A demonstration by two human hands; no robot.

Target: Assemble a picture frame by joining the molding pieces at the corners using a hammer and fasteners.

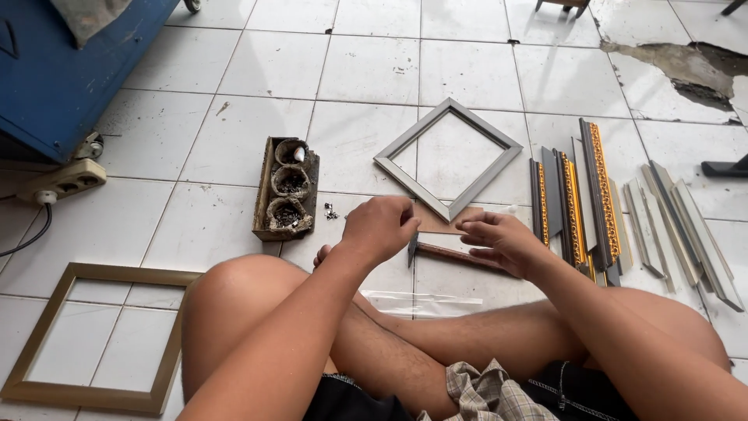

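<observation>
I sit cross-legged on a white tiled floor. My left hand [379, 228] hovers with its fingers curled, fingertips pinched together near the head of a small hammer [448, 251] that lies on the floor. My right hand [499, 240] rests over the hammer's wooden handle with fingers spread. Whether the left fingers pinch something tiny I cannot tell. Just beyond both hands lies a square silver picture frame [448, 158], turned like a diamond.
A wooden box with three round cups [286, 189] stands left of the hands. Gold and silver frame mouldings [580, 199] and grey strips [686, 234] lie at right. A gold frame [93, 335] lies at lower left, a blue cabinet [62, 70] and power strip [62, 181] at far left.
</observation>
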